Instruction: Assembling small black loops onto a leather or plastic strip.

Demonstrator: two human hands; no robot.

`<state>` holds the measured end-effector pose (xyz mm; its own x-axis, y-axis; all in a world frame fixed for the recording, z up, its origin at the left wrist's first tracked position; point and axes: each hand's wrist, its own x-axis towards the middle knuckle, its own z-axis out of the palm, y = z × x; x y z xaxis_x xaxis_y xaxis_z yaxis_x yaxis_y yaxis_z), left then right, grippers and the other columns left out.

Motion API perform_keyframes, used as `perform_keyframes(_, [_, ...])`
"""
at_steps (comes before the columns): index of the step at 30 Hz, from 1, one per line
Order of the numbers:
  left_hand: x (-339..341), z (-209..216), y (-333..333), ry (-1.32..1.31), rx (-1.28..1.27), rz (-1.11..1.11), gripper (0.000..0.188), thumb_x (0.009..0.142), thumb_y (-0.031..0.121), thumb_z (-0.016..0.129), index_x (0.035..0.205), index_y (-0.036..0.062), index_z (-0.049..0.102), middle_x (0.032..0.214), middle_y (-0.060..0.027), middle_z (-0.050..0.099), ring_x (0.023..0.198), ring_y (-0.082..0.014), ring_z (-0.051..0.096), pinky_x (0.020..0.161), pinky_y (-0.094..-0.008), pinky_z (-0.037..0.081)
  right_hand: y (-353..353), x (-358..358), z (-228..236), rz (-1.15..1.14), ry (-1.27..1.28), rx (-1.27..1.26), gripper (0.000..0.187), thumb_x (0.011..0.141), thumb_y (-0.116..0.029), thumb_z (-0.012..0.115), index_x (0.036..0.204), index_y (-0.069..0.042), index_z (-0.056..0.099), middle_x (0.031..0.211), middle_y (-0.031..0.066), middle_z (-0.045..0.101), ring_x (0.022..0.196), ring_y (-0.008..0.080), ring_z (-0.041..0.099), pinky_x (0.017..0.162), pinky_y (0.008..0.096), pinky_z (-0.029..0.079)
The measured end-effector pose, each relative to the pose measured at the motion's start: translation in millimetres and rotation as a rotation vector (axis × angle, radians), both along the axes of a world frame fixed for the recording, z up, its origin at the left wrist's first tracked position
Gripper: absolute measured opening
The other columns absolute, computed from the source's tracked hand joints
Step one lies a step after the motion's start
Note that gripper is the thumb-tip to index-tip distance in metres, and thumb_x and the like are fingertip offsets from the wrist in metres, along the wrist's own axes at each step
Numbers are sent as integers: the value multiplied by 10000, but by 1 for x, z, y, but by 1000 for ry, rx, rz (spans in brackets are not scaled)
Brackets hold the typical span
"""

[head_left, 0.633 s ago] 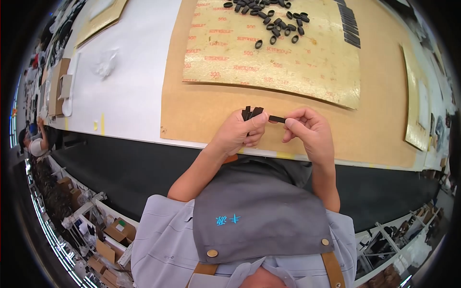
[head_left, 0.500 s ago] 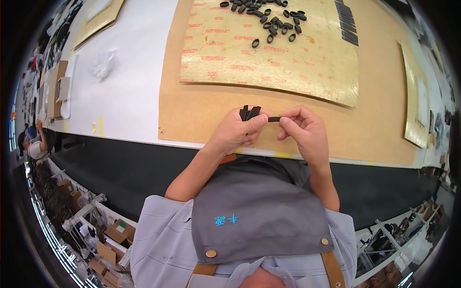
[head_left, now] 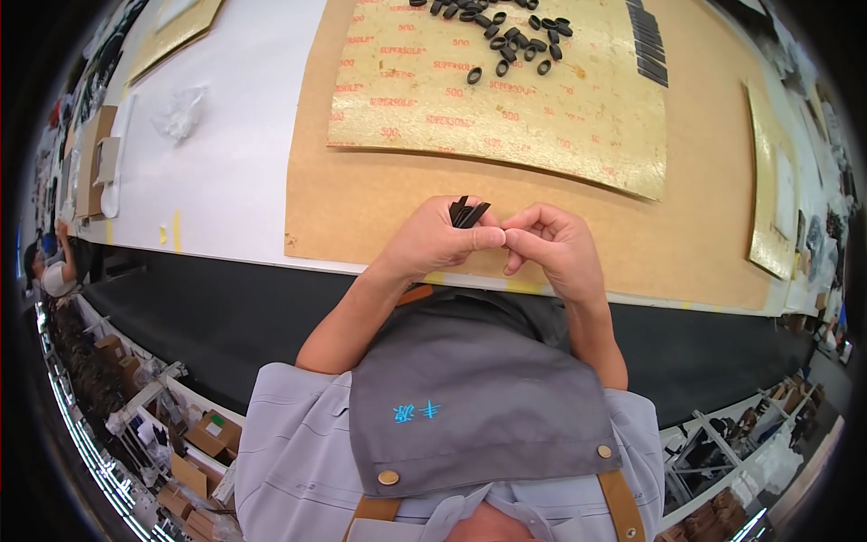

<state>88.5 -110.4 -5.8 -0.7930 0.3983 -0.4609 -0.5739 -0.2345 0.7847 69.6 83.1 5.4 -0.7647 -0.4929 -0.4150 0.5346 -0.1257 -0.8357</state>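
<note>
My left hand (head_left: 435,240) is closed around several short black strips (head_left: 468,215), whose ends stick up above the fingers. Its thumb is stretched to the right. My right hand (head_left: 555,251) is pinched, thumb against forefinger, with the fingertips meeting the left thumb tip. The single black strip that showed between the hands half a second ago is now hidden by the fingertips. Both hands are above the table's near edge. Beyond them, many small black oval loops (head_left: 502,68) lie scattered on a gold printed sheet (head_left: 415,126).
A row of flat black strips (head_left: 648,43) lies along the sheet's right edge. Brown paper (head_left: 379,172) lies beneath it on the white table (head_left: 235,172). Crumpled clear plastic (head_left: 181,113) and a cardboard box (head_left: 97,167) are at left. Another gold board (head_left: 768,190) lies at right. A person (head_left: 59,271) stands far left.
My hands have come together, so the strip between them no longer shows. The whole view has shifted slightly. The bunch of strips stays in my left hand.
</note>
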Motion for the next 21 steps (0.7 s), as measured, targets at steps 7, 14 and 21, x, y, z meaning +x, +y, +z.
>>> perform_keyframes(7, [-2,-3,-6,-106,80,-43,126,853,154,634,862,34,595,523,54,409,411,-19,306,379,-203,209,2,-1,0,-28,-22,20,75,833,-12,597,884,41,591,757,78,618,582,109,602,541,256,537])
perform_keyframes(14, [-4,2,-2,-64,-63,-56,130,828,152,642,831,43,571,530,64,400,415,-15,302,381,-203,210,1,1,-2,14,-24,71,110,832,-36,618,909,37,588,754,51,616,624,83,601,588,225,512])
perform_keyframes(21, [-4,2,1,-56,-112,-37,102,817,129,621,807,44,565,539,66,400,418,-11,305,383,-204,216,23,-1,-6,-4,-31,-51,128,845,12,578,967,49,585,900,67,615,835,149,643,790,257,512])
